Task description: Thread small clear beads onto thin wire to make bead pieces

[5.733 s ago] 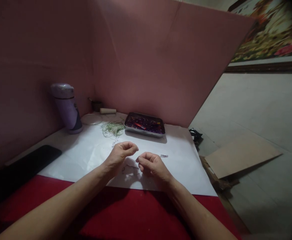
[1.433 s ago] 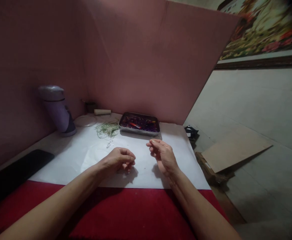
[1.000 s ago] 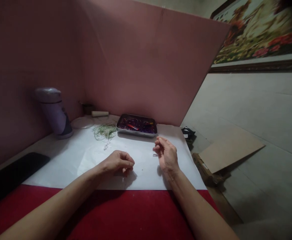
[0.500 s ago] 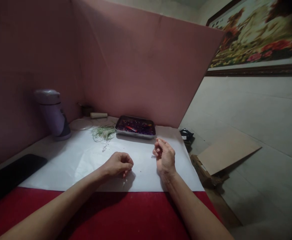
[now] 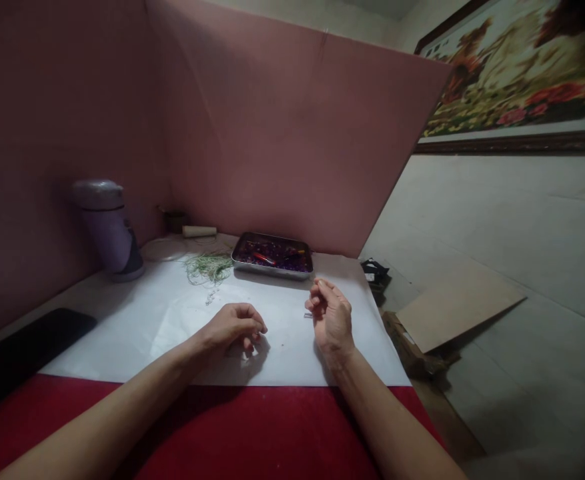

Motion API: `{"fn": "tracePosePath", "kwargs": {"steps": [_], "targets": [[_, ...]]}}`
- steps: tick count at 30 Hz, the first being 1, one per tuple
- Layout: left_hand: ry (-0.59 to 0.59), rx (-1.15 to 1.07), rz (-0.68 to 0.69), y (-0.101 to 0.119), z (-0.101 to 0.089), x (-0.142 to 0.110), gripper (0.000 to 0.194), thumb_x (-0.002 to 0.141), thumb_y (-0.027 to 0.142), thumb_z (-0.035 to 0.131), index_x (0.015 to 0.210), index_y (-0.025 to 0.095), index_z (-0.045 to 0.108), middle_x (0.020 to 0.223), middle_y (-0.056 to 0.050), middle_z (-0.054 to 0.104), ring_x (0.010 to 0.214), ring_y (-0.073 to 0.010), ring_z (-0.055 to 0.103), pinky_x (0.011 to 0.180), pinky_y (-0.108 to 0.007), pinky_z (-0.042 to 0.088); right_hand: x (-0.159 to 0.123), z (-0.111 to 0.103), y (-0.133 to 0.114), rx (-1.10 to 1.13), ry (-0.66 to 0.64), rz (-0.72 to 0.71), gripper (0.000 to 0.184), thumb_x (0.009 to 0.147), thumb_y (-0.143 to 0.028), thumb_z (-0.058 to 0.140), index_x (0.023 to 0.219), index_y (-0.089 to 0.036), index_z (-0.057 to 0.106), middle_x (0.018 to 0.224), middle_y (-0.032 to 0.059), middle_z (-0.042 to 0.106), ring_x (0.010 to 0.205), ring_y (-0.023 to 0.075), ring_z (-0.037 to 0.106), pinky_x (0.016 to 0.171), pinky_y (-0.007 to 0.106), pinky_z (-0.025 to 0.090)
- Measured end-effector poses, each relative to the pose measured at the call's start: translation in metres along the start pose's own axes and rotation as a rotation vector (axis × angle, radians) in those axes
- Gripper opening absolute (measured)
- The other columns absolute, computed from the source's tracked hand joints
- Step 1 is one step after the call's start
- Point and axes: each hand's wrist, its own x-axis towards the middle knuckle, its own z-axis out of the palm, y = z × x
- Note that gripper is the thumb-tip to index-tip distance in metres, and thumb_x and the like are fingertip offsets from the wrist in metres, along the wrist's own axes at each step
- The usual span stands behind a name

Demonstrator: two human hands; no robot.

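My left hand [image 5: 233,329] rests on the white paper sheet [image 5: 172,320] with its fingers curled in a pinch; what it pinches is too small to name. My right hand [image 5: 330,319] is raised a little off the paper to the right, fingers curled together, right next to a tiny silver piece [image 5: 307,314] at its fingertips. I cannot tell whether the fingers hold that piece. A metal tray [image 5: 272,255] of purple and red beads sits behind both hands. A tangle of green thread [image 5: 207,267] lies left of the tray.
A purple flask [image 5: 107,229] stands at the back left. A spool [image 5: 199,231] and a small dark pot [image 5: 175,219] sit by the pink partition [image 5: 282,133]. A black pad [image 5: 22,347] lies at the left. Red cloth [image 5: 252,427] covers the near table. Cardboard [image 5: 457,303] lies on the floor at the right.
My right hand has moved away from the left, out to the right by the small silver piece. Over the last half second both hands barely moved.
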Motion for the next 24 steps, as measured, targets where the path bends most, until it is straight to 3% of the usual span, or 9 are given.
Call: {"fn": "tracePosePath", "kwargs": {"steps": [7, 11, 17, 22, 24], "targets": [[-0.003, -0.02, 0.0, 0.007, 0.005, -0.003, 0.007, 0.062, 0.018, 0.058, 0.067, 0.014, 0.061, 0.051, 0.001, 0.058, 0.041, -0.0087, 0.049, 0.039, -0.019, 0.034, 0.0, 0.0, 0.0, 0.004, -0.034, 0.002, 0.017, 0.066, -0.025, 0.067, 0.079, -0.016, 0.059, 0.063, -0.003, 0.052, 0.047, 0.0057, 0.041, 0.042, 0.019, 0.036], [0.047, 0.132, 0.076, 0.003, 0.006, -0.001, 0.005, 0.06, 0.017, 0.057, 0.064, 0.014, 0.058, 0.051, 0.002, 0.057, 0.044, -0.009, 0.049, 0.044, -0.02, 0.037, -0.004, 0.003, 0.0, -0.022, -0.097, 0.011, 0.015, 0.068, -0.024, 0.066, 0.08, -0.015, 0.06, 0.062, -0.0027, 0.052, 0.047, 0.0048, 0.037, 0.04, 0.017, 0.028], [0.157, 0.389, 0.19, -0.008, 0.002, 0.004, 0.007, 0.062, 0.018, 0.052, 0.065, 0.016, 0.057, 0.056, 0.002, 0.058, 0.053, -0.0136, 0.055, 0.048, -0.022, 0.039, -0.019, 0.012, 0.003, -0.171, -0.16, 0.038, 0.015, 0.07, -0.028, 0.067, 0.074, -0.016, 0.059, 0.059, -0.0039, 0.053, 0.046, 0.004, 0.036, 0.043, 0.017, 0.028], [0.289, 0.656, 0.295, -0.003, -0.003, 0.003, 0.008, 0.062, 0.017, 0.053, 0.062, 0.016, 0.061, 0.062, -0.001, 0.06, 0.061, -0.0153, 0.053, 0.058, -0.026, 0.041, -0.025, 0.012, 0.007, -0.295, -0.211, -0.035, 0.016, 0.072, -0.031, 0.065, 0.076, -0.016, 0.06, 0.057, -0.0043, 0.052, 0.045, 0.0046, 0.035, 0.042, 0.018, 0.025], [0.32, 0.665, 0.357, 0.001, -0.002, 0.0, 0.01, 0.065, 0.019, 0.056, 0.069, 0.016, 0.064, 0.071, -0.003, 0.062, 0.067, -0.0166, 0.054, 0.062, -0.027, 0.042, -0.027, 0.012, 0.009, -0.385, -0.244, -0.069, 0.015, 0.074, -0.031, 0.063, 0.076, -0.016, 0.06, 0.058, -0.004, 0.052, 0.046, 0.0054, 0.036, 0.044, 0.019, 0.027]]}}
